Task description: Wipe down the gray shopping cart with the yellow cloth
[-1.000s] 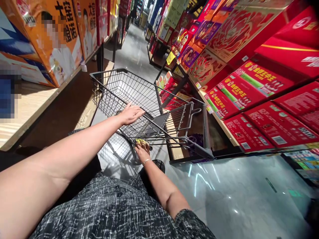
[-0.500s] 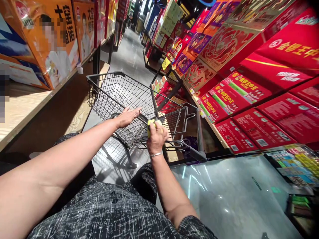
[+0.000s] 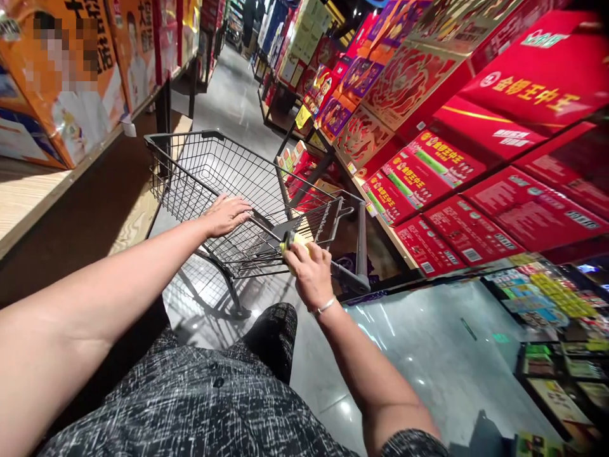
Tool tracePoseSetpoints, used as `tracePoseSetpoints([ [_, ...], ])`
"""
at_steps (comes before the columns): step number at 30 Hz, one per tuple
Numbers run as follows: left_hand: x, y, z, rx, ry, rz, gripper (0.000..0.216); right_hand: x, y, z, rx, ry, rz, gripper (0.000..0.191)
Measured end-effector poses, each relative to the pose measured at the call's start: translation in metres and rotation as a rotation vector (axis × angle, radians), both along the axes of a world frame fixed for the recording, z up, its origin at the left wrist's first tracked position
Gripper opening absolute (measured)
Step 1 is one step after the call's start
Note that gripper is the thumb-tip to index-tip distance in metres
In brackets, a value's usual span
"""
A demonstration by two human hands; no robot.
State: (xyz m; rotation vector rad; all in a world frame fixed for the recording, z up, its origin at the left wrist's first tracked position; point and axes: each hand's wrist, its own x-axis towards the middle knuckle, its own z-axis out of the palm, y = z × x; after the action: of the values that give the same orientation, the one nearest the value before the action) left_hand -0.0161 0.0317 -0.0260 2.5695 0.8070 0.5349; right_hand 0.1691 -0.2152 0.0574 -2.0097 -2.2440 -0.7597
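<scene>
A black wire shopping cart (image 3: 200,165) stands in a shop aisle in front of me. My left hand (image 3: 226,214) rests on the cart's near rim, fingers curled over the wire. My right hand (image 3: 309,273) is closed around a small yellow cloth-like thing (image 3: 291,240) and presses it against the cart's rear frame beside the folded child seat (image 3: 316,223). The cart's handle bar (image 3: 360,244) runs just right of that hand. I cannot make out exactly what the yellow thing is.
Red gift boxes (image 3: 476,190) fill slanted shelves on the right. Orange boxes (image 3: 71,89) sit on a wooden shelf (image 3: 28,203) to the left. The glossy grey floor (image 3: 428,355) runs up the aisle. Small colourful packs (image 3: 556,298) lie low at the right.
My right hand rose from under the cart's basket to its rear frame with the yellow thing and slid right. My left hand stayed on the rim. The view shifted right.
</scene>
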Motion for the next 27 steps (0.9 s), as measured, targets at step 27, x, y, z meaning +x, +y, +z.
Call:
tracePoseSetpoints([
  [27, 0.047, -0.081, 0.027, -0.182, -0.119, -0.275, 0.056, 0.022, 0.033, 0.106, -0.411, 0.000, 0.141, 0.023],
])
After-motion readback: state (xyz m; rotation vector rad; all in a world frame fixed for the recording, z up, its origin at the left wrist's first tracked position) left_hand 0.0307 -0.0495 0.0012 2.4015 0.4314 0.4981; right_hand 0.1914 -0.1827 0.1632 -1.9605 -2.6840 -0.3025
